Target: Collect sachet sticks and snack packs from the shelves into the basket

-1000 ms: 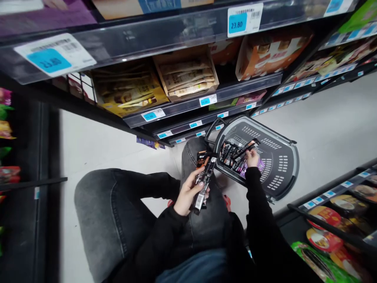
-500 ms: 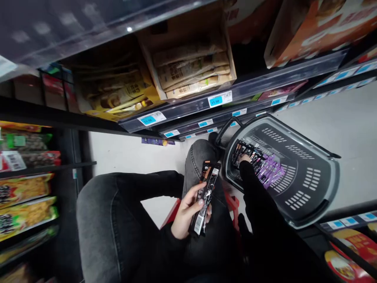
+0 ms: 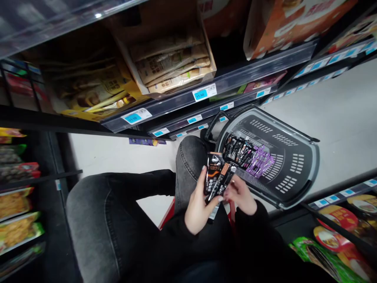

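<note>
My left hand [image 3: 198, 208] is closed around several black snack packets [image 3: 214, 175] with orange and white print, held up over my knee and fanned apart. From the right, my right hand [image 3: 240, 195] meets their lower edge, its bent fingers pinching at a packet there; the fingertips are partly hidden. Just beyond both hands, the dark grey shopping basket [image 3: 313, 169] stands on the floor. Inside it lie a row of black packets [image 3: 237, 148] and, beside them, purple packets [image 3: 260, 162].
Ahead, a shelf carries open cartons of beige packets [image 3: 176, 65] and yellow packets [image 3: 100, 88], with price tags [image 3: 204, 93] along its edge. Bagged snacks [image 3: 19, 228] fill a rack at left. Round red packages [image 3: 338, 218] sit on a low shelf at right.
My right hand has come out of the basket, back to the packets in my left hand. Those packets are now fanned wider and turned. The view has shifted slightly right.
</note>
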`<state>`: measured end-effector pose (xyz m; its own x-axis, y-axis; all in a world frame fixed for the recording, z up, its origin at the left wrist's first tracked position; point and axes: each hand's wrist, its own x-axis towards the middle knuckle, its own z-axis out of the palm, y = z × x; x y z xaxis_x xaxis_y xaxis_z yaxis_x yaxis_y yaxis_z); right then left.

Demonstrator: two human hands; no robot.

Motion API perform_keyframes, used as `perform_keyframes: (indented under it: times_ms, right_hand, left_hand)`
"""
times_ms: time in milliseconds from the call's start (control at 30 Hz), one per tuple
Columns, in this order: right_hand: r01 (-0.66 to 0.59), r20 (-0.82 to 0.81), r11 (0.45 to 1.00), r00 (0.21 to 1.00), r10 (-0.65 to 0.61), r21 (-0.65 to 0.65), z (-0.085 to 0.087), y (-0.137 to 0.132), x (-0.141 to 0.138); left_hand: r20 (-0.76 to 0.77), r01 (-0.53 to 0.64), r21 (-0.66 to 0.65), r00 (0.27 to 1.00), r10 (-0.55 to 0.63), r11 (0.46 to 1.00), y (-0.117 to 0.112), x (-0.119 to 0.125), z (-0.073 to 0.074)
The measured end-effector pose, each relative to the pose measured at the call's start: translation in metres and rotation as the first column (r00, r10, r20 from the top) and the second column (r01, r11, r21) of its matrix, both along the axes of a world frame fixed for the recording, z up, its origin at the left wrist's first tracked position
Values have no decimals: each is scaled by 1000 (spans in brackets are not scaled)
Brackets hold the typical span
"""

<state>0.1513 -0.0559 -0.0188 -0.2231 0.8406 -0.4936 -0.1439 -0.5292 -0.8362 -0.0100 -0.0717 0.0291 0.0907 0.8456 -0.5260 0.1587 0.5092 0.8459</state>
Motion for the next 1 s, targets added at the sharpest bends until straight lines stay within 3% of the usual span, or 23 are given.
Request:
perform_keyframes:
  times_ms: [67, 100, 167, 233, 267, 300, 367, 467, 600, 700, 800, 900, 1000]
  right_hand:
    - [123, -16, 992, 992, -123, -23, 16, -18, -6]
    - [211, 3, 977, 978, -211, -37, 12, -20, -3]
    - [390, 41, 920, 921, -388, -45, -15, -12, 15]
    - [521, 153, 852, 846, -510, -40, -58, 10, 42]
    - [531, 282, 847, 817, -502, -31, -83, 24, 56]
    - [474, 452, 879, 794, -407, -41, -106, 40, 67]
    - [253, 716, 961, 691, -99, -111, -149, 70, 77]
    - [81, 790, 973, 600, 124, -214, -196, 102, 64]
    - [1, 791, 941, 542, 284, -339, -234, 116, 33]
    - [-38, 776, 904, 498, 387, -426, -247, 114, 22]
    - [-69, 771, 873, 439, 461, -482, -247, 111, 19]
    - [-106, 757, 847, 401, 516, -521, -235, 113, 22]
    - [-156, 727, 827, 408, 552, -540, -205, 110, 32]
  left_hand:
    - [32, 47, -25, 998, -46, 999, 1, 5, 1]
    - [58, 40, -49, 998, -37, 998, 2, 5, 1]
    - [135, -54, -115, 988, 70, 992, 3, 2, 0]
    - [228, -225, -185, 937, 264, 957, 4, -4, -3]
    - [277, -308, -217, 891, 361, 926, 5, -7, -6]
    - [322, -371, -248, 839, 438, 895, 7, -10, -8]
    - [394, -434, -293, 757, 521, 852, 10, -14, -13]
    - [460, -436, -312, 708, 536, 844, 12, -17, -17]
    - [471, -433, -329, 695, 543, 839, 14, -16, -17]
    - [459, -433, -344, 696, 552, 833, 17, -16, -15]
    - [445, -405, -371, 712, 543, 836, 21, -17, -13]
    - [415, -374, -391, 744, 524, 841, 23, -15, -11]
    - [402, -358, -375, 769, 498, 855, 22, -12, -10]
